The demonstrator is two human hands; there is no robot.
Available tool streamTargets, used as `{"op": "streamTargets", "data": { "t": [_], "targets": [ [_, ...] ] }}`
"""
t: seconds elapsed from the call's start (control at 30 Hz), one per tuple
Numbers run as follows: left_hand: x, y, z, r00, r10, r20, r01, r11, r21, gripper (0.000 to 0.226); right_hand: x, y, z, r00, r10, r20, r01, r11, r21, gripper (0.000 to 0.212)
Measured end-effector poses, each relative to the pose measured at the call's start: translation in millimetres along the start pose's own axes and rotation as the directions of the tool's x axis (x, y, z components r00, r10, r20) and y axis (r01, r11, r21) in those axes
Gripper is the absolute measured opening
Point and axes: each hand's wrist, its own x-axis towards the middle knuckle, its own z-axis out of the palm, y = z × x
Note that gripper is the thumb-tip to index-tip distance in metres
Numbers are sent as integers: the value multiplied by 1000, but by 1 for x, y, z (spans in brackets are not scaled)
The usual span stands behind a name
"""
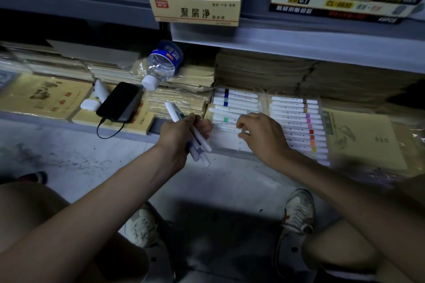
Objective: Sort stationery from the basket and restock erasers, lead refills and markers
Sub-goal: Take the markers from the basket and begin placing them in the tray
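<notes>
My left hand (181, 132) grips a bunch of white markers (200, 145) with coloured bands, their ends sticking out above and below my fist. My right hand (262, 135) reaches into the left clear marker tray (226, 145), fingers curled over a white marker (232, 127) lying there. More white markers (234, 101) fill that tray's far half. The right clear tray (299, 126) holds a full row of markers with pink, red and orange bands. On the upper shelf sits an open cardboard eraser box (195, 10) and a 2B 0.7 lead refill box (333, 0).
A black phone (119, 102) with a cable, a white earbud case (90, 104) and a tipped water bottle (161, 64) lie on paper pads left of the trays. Stacks of brown paper (264, 69) stand behind. My shoes (299, 211) are on the grey floor.
</notes>
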Motion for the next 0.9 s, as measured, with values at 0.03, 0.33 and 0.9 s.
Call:
{"op": "streamTargets", "data": {
  "t": [0.03, 0.33, 0.9],
  "targets": [
    [0, 0, 0, 1000, 3, 8, -3, 1000, -2, 20, 1, 0, 0, 1000, -11, 1, 11, 1000, -11, 22],
    [0, 2, 10, 984, -58, 166, 74, 993, -90, 22, 5, -48, -44, 963, 185, 197, -268, 745, 611, 13],
    [3, -6, -3, 994, -96, -59, 97, 995, 21, 25, -17, -7, -4, 997, 56, 52, -60, 994, 93, 19]
  ]
}}
